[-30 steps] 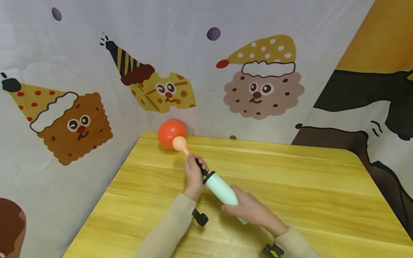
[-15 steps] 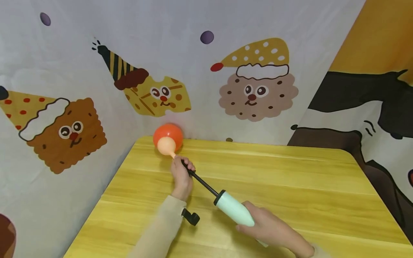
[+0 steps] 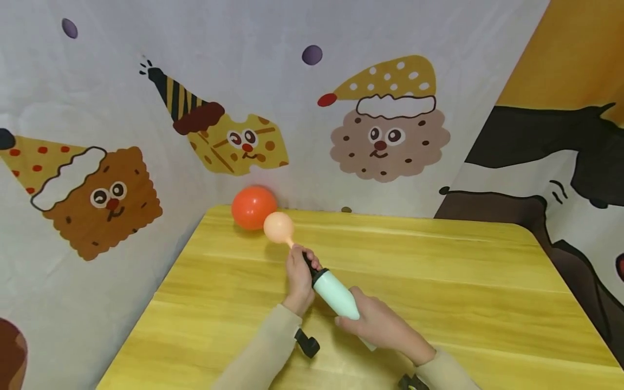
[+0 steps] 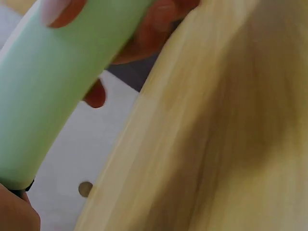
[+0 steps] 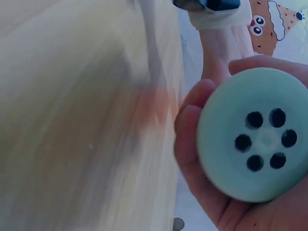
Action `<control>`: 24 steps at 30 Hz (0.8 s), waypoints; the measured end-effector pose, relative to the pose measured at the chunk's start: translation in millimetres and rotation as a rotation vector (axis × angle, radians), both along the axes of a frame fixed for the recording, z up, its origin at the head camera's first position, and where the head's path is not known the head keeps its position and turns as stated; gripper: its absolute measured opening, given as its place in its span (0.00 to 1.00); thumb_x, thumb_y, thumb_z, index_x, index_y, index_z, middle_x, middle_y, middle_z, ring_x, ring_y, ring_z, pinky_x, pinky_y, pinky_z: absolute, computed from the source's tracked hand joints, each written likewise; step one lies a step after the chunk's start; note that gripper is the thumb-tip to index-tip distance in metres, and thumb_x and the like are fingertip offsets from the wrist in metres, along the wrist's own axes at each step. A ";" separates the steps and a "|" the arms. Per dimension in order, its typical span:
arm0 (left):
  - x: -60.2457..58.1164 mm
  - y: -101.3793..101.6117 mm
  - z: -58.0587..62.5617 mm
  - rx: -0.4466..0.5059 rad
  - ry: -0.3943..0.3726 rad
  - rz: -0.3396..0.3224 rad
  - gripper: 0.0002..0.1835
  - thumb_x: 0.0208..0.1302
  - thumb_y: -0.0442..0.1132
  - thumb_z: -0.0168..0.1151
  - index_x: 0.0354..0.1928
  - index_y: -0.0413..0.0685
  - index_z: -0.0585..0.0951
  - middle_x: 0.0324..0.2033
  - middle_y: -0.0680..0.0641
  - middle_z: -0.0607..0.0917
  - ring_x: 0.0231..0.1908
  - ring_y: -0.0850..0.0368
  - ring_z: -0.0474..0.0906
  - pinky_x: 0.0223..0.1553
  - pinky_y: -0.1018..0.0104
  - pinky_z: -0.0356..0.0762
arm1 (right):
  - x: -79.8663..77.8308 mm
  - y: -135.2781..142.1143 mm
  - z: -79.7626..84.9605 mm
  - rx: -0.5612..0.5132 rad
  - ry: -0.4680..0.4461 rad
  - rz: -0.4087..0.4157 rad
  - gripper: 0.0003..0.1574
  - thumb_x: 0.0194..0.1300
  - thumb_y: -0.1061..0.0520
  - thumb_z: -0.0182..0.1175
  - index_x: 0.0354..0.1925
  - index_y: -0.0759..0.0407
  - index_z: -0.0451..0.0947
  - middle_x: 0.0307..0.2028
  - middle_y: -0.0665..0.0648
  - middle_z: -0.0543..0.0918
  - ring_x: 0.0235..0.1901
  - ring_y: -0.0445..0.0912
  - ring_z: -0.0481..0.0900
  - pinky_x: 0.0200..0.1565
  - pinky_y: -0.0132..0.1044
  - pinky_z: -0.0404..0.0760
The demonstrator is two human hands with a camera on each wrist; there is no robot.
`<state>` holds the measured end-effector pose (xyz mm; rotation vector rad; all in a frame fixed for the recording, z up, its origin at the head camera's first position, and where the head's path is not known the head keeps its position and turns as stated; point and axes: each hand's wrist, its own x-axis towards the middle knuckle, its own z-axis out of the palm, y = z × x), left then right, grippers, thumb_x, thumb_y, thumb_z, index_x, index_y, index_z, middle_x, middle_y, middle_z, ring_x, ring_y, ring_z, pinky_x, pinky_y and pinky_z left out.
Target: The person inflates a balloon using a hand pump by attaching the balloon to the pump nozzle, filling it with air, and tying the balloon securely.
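Observation:
A mint-green hand balloon pump lies slantwise between my hands in the head view. My left hand grips its black nozzle end, where the neck of a small, round peach balloon comes out past the fingers. My right hand holds the pump's green barrel, its fingers wrapped round it. The barrel's black collar sits right at the left hand. In the right wrist view, the pump's round end shows a ring of several dark holes. The barrel fills the upper left of the left wrist view.
An inflated red balloon rests at the table's back left corner, close to the peach one. The wooden table meets a cloth backdrop printed with cartoon snacks along its far edge. A black wrist camera sits on the left sleeve.
The right hand drew the barrel back, baring the black rod, then slid it forward again to the left hand. The peach balloon has swung from in front of the red balloon to its right.

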<state>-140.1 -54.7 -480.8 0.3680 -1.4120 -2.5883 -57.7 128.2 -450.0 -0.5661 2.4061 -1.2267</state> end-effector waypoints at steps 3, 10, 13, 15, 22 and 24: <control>-9.0 -2.9 2.3 0.012 0.003 0.008 0.19 0.84 0.44 0.38 0.31 0.49 0.70 0.20 0.53 0.71 0.18 0.62 0.67 0.23 0.71 0.72 | -0.8 -0.4 0.6 -0.008 -0.025 -0.024 0.40 0.70 0.42 0.66 0.62 0.69 0.67 0.29 0.54 0.79 0.20 0.43 0.79 0.17 0.38 0.79; -27.6 -37.0 16.0 0.091 0.022 0.121 0.18 0.84 0.43 0.38 0.32 0.48 0.69 0.20 0.53 0.70 0.16 0.63 0.66 0.19 0.72 0.71 | 16.4 22.1 9.7 0.036 0.017 -0.001 0.36 0.70 0.40 0.66 0.62 0.63 0.69 0.31 0.52 0.80 0.22 0.41 0.78 0.21 0.38 0.79; -29.4 -55.5 19.3 0.122 0.043 0.175 0.18 0.86 0.44 0.37 0.33 0.47 0.67 0.20 0.53 0.70 0.16 0.63 0.66 0.18 0.72 0.70 | 27.0 37.2 12.5 0.055 0.031 0.036 0.35 0.71 0.40 0.65 0.64 0.59 0.70 0.36 0.50 0.82 0.25 0.39 0.77 0.24 0.36 0.79; -28.9 -60.1 20.6 0.131 0.055 0.195 0.17 0.85 0.44 0.37 0.33 0.48 0.67 0.20 0.53 0.70 0.16 0.63 0.65 0.18 0.73 0.70 | 30.5 42.1 13.1 0.061 0.039 0.052 0.34 0.71 0.41 0.66 0.64 0.59 0.70 0.38 0.50 0.82 0.26 0.38 0.77 0.25 0.36 0.79; -12.0 -34.3 11.7 0.103 0.029 0.155 0.18 0.84 0.41 0.37 0.31 0.47 0.68 0.19 0.53 0.70 0.15 0.63 0.65 0.18 0.73 0.69 | 26.3 21.7 4.8 0.112 0.104 0.039 0.35 0.68 0.40 0.68 0.59 0.61 0.70 0.32 0.50 0.79 0.24 0.38 0.75 0.23 0.35 0.77; -5.0 -24.8 7.3 0.094 0.016 0.131 0.18 0.82 0.40 0.37 0.29 0.47 0.69 0.18 0.53 0.69 0.15 0.63 0.65 0.18 0.73 0.69 | 21.7 13.0 2.6 0.106 0.095 0.030 0.34 0.68 0.40 0.68 0.57 0.62 0.70 0.29 0.50 0.78 0.21 0.39 0.75 0.20 0.35 0.77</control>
